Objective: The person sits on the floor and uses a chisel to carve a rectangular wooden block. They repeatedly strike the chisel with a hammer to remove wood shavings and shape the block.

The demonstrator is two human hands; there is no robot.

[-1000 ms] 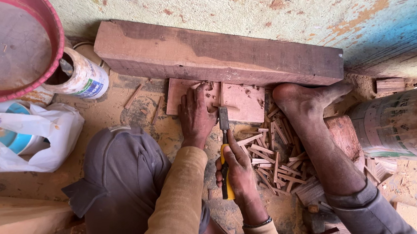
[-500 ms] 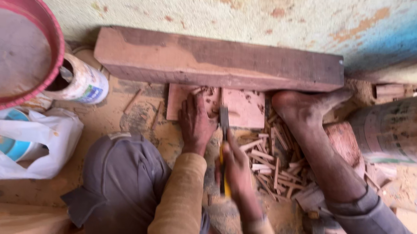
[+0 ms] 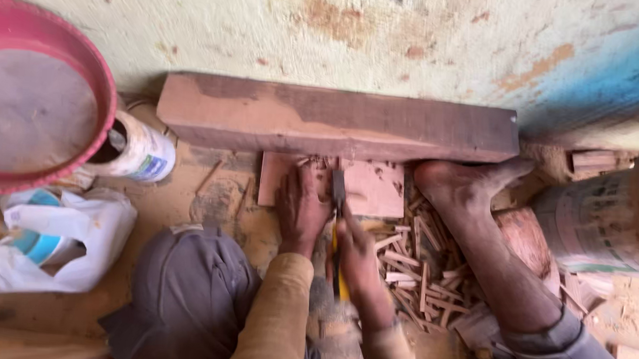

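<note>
1. Head view, setting: a dusty earthen floor (image 3: 185, 193) is seen from above, bounded at the top by a stained plaster wall (image 3: 343, 33). A long reddish wooden beam (image 3: 338, 119) is laid flat along the foot of that wall, its long axis running left to right.

2. Head view, work piece: a flat reddish wooden block (image 3: 374, 190) is set on the floor just in front of the beam, touching or nearly touching it. It lies directly ahead of both hands, away from the body.

3. Head view, hands: the left hand (image 3: 301, 209) is pressed down on the left part of the block, fingers curled over small pieces at its far edge. The right hand (image 3: 355, 257) is clenched round the yellow handle of a chisel (image 3: 339, 203), whose long axis points straight away from the body, the blade resting on the block between the two hands. The left hand is the nearer to the block.

4. Head view, surroundings: a heap of split wooden sticks (image 3: 421, 271) is spread just right of the right hand, with a bare foot (image 3: 467, 185) braced beside the block. A red basin (image 3: 32, 103), a white container (image 3: 140, 150) and a white bag (image 3: 57, 241) are kept well apart at the left.
</note>
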